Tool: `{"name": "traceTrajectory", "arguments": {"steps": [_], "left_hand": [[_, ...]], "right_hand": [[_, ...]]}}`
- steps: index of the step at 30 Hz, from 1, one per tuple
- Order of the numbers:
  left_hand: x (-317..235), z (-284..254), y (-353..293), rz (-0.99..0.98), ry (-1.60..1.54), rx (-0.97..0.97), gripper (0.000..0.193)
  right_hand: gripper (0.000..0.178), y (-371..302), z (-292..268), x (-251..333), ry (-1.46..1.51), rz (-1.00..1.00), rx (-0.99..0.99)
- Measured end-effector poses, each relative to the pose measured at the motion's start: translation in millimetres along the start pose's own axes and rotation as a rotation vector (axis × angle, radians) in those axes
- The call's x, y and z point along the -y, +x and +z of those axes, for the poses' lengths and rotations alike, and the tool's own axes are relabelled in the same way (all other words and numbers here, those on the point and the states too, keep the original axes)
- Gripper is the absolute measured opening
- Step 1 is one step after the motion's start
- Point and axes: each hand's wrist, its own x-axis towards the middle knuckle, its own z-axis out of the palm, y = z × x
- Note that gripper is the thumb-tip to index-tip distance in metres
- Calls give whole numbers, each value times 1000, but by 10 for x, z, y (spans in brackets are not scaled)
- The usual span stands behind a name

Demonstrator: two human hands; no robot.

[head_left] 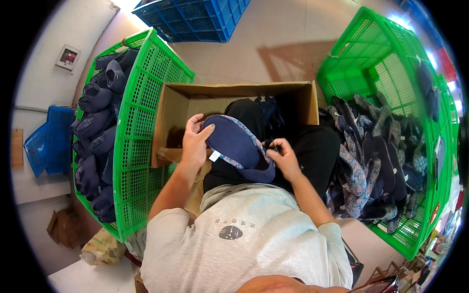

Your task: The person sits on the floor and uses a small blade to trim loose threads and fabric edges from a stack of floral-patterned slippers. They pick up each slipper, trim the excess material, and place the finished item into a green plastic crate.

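Observation:
A navy slipper [233, 139] with floral trim along its edge and a small white tag is held over my lap. My left hand [196, 141] is closed on its left end, thumb on top of the navy fabric and fingers behind. At the slipper's right edge, my right hand [284, 158] has thumb and fingers pinched together. A small dark item shows by those fingertips, too unclear to name. Beyond the slipper, an open cardboard box [239, 89] stands around my knees, with dark items partly visible inside.
At left, a green plastic crate [161, 88] holds many stacked navy slippers [95, 119]. Another green crate [391, 46] on the right contains a heap of floral and navy slipper pieces [373, 161]. A blue crate [195, 19] stands on the floor ahead.

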Motion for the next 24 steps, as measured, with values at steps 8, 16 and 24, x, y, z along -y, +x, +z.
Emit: {"name": "traceTrajectory", "arguments": {"steps": [8, 16, 24], "left_hand": [[459, 336, -368, -13, -163, -84, 60], [125, 380, -58, 168, 84, 41, 54], [-244, 544, -62, 120, 1057, 880, 49]], "right_hand": [[18, -118, 122, -48, 32, 151, -40], [14, -193, 365, 228, 127, 293, 156], [21, -240, 91, 62, 175, 212, -189]]}}
